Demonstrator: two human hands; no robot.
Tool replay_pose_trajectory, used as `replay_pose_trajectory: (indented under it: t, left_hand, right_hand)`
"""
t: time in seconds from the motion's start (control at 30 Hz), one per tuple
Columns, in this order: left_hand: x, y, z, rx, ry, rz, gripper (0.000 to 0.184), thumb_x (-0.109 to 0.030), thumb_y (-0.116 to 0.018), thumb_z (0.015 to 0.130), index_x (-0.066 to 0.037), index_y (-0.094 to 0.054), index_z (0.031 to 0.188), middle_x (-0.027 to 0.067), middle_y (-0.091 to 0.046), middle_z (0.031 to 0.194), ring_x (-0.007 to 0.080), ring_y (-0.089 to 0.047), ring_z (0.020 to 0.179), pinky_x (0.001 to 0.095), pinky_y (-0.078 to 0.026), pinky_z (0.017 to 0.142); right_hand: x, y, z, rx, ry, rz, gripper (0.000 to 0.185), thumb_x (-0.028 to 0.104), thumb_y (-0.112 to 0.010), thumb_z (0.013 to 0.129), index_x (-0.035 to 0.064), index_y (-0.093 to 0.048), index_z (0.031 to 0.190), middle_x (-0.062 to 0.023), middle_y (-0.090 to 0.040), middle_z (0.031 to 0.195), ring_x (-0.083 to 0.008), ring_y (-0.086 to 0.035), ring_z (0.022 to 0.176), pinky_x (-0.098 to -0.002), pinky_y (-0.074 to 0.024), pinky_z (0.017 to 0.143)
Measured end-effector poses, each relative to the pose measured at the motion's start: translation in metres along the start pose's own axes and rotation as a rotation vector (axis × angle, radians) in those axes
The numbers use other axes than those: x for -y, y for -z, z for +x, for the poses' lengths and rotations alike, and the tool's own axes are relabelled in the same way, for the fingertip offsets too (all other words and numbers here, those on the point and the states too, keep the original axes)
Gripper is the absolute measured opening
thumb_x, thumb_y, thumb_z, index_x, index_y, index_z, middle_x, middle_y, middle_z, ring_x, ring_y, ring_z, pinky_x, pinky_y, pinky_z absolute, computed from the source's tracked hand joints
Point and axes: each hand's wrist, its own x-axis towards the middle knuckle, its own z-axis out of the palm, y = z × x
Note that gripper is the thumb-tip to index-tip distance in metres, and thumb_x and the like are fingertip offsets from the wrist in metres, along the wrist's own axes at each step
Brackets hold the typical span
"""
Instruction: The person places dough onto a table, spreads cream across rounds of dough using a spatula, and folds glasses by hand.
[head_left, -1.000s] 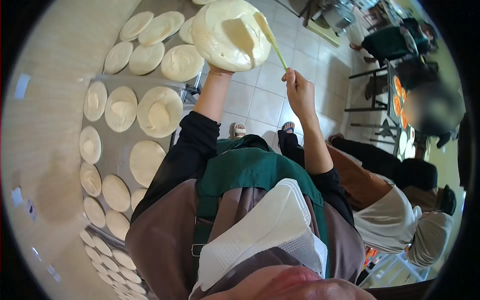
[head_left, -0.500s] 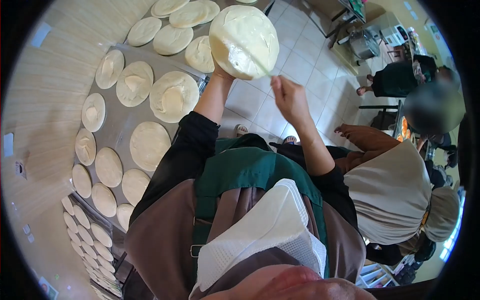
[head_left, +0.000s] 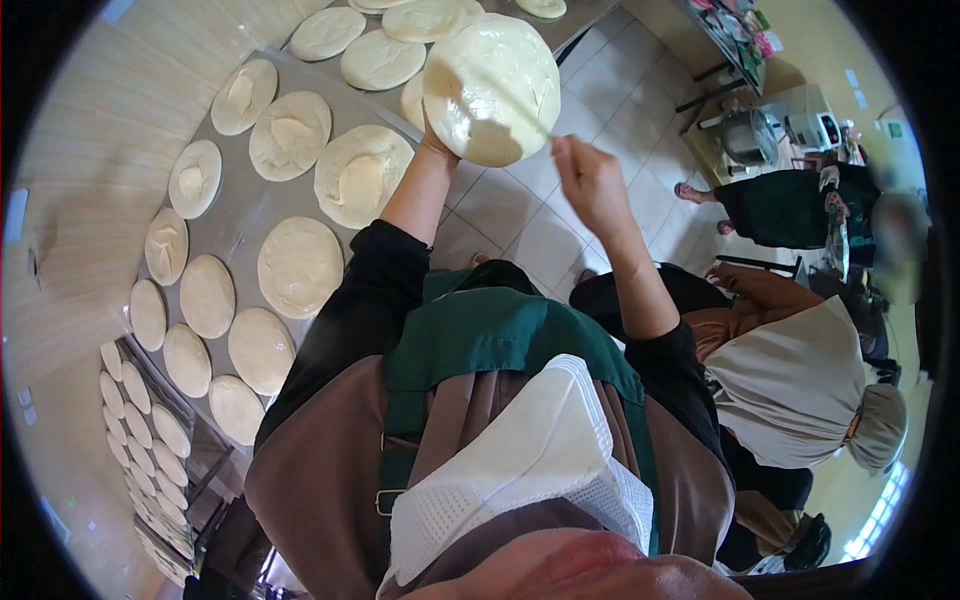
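A round, pale layer (head_left: 490, 60), flat like a flatbread or cake round, rests on my left hand (head_left: 438, 148). That hand is mostly hidden beneath it, with the wrist showing at the lower left edge. Glossy cream-coloured spread covers the top. My right hand (head_left: 592, 185) is closed round the end of a thin, pale spatula-like tool (head_left: 527, 112). Motion blurs its blade, which lies across the spread. To the left, one round with a thick dollop on top (head_left: 362, 178) sits on a grey surface (head_left: 225, 240).
Several plain rounds (head_left: 262, 350) and others with dollops (head_left: 290, 137) cover the grey surface. More rounds lie on a stacked rack (head_left: 150, 440) at lower left. A co-worker in a pale head covering (head_left: 795, 385) is close on my right; another person stands farther off near a mixer (head_left: 750, 135).
My view has shifted slightly, so the surroundings appear displaced. The tool has swept over the spread, and my right hand sits slightly lower and farther right. My left hand still supports the round.
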Motion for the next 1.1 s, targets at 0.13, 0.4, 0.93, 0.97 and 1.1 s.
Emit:
replay_pose_trajectory:
  t: [0.13,0.4,0.93,0.97,1.1]
  left_hand:
    - [-0.006,-0.005,-0.006,0.069,0.014,-0.015,0.064,-0.049,-0.051,0.090,-0.010,-0.038,0.139,0.0101,-0.047,0.137,0.0280,-0.049,0.122,0.0458,-0.042,0.102]
    - [-0.017,-0.005,-0.011,0.089,-0.003,-0.045,0.060,-0.047,-0.047,0.092,-0.007,-0.043,0.136,0.0111,-0.052,0.133,0.0273,-0.052,0.119,0.0441,-0.044,0.099]
    - [-0.042,-0.002,-0.031,-0.213,-0.220,0.173,0.062,-0.049,-0.046,0.091,-0.006,-0.042,0.136,0.0154,-0.050,0.133,0.0317,-0.052,0.118,0.0476,-0.047,0.096]
    - [-0.044,-0.001,-0.032,-0.217,-0.230,0.173,0.062,-0.049,-0.046,0.091,-0.006,-0.042,0.136,0.0154,-0.050,0.133,0.0317,-0.052,0.118,0.0476,-0.047,0.096]
    - [-0.049,0.023,-0.040,-0.122,-0.152,0.030,0.055,-0.041,-0.050,0.091,-0.004,-0.047,0.131,0.0147,-0.057,0.125,0.0305,-0.057,0.112,0.0462,-0.049,0.094]
  right_hand:
    - [-0.016,0.008,0.015,-0.124,-0.127,-0.060,0.030,0.022,-0.053,0.095,-0.0006,-0.054,0.075,-0.0203,-0.055,0.062,-0.0398,-0.054,0.056,-0.0438,-0.0426,0.052]
    - [0.012,0.009,0.025,0.175,0.201,-0.083,0.028,0.025,-0.052,0.093,0.0018,-0.057,0.078,-0.0193,-0.059,0.068,-0.0389,-0.057,0.061,-0.0465,-0.0456,0.056]
    - [-0.007,-0.005,0.028,0.449,0.236,0.142,0.034,0.031,-0.051,0.096,0.0030,-0.060,0.080,-0.0111,-0.055,0.056,-0.0280,-0.052,0.048,-0.0363,-0.0428,0.047]
    - [-0.005,0.005,0.035,0.643,-0.082,0.349,0.038,0.035,-0.049,0.097,0.0032,-0.060,0.079,-0.0052,-0.050,0.053,-0.0199,-0.046,0.044,-0.0307,-0.0380,0.043]
    - [-0.018,0.004,0.055,1.009,-0.446,0.613,0.048,0.044,-0.044,0.099,0.0043,-0.061,0.077,0.0075,-0.038,0.051,-0.0010,-0.032,0.040,-0.0194,-0.0243,0.036]
